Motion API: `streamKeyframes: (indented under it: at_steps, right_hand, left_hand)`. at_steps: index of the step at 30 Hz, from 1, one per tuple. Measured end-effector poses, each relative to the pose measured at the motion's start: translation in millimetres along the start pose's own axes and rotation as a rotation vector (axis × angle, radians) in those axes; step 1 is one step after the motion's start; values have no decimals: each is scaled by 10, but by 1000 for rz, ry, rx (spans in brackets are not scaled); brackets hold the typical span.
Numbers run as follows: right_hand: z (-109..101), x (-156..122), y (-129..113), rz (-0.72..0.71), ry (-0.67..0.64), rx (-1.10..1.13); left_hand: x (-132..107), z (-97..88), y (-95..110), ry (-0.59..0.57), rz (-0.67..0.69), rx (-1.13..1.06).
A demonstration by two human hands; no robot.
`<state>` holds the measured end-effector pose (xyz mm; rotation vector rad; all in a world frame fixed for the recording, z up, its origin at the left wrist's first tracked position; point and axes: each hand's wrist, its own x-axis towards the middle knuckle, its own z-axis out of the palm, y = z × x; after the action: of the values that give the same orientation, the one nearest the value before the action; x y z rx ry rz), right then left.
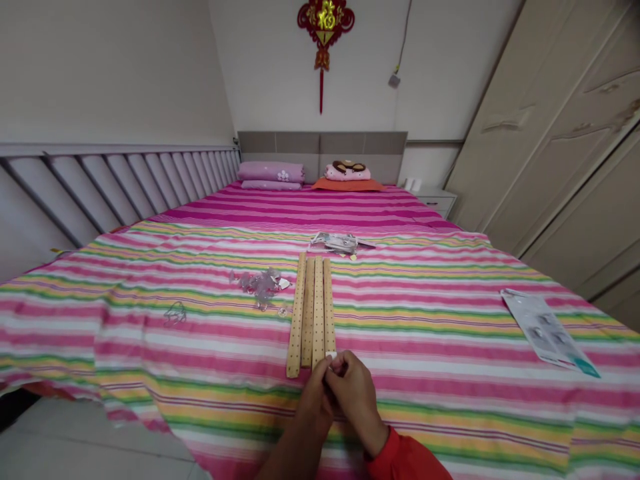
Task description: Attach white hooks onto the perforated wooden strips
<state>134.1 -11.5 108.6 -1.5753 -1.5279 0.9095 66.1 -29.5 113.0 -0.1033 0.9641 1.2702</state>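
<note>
My left hand and my right hand meet at the near ends of the strips, fingertips pinched together. A small white piece shows at their fingertips; its kind is too small to make out, and the fingers cover most of it. Just beyond lie several long yellowish wooden strips with rows of dark dots or holes, side by side, pointing away from me. Left of them is a loose pile of clear plastic pieces, with one round clear piece close to the strips.
Everything lies on a bed with a striped sheet. A clear bag sits past the strips' far ends. Thin wire-like pieces are at left, a flat grey package at right. A slatted rail borders the left side.
</note>
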Motion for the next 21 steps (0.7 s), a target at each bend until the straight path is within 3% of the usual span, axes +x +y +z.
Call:
streamKeyframes:
  at_steps: [5,10,16,21]
  right_hand:
    - [-24,-13,76,-47,-39,125]
    - [-69,140,168,37,25,364]
    - [-15,375,239,162,-168,438]
    - [29,417,270,180,-222,496]
  left_hand:
    - [16,7,7,53,-44,47]
    - [42,-29,22,153,-86,108]
    - [109,-50,24,220,-101,184]
    - [90,8,16,250,-69,200]
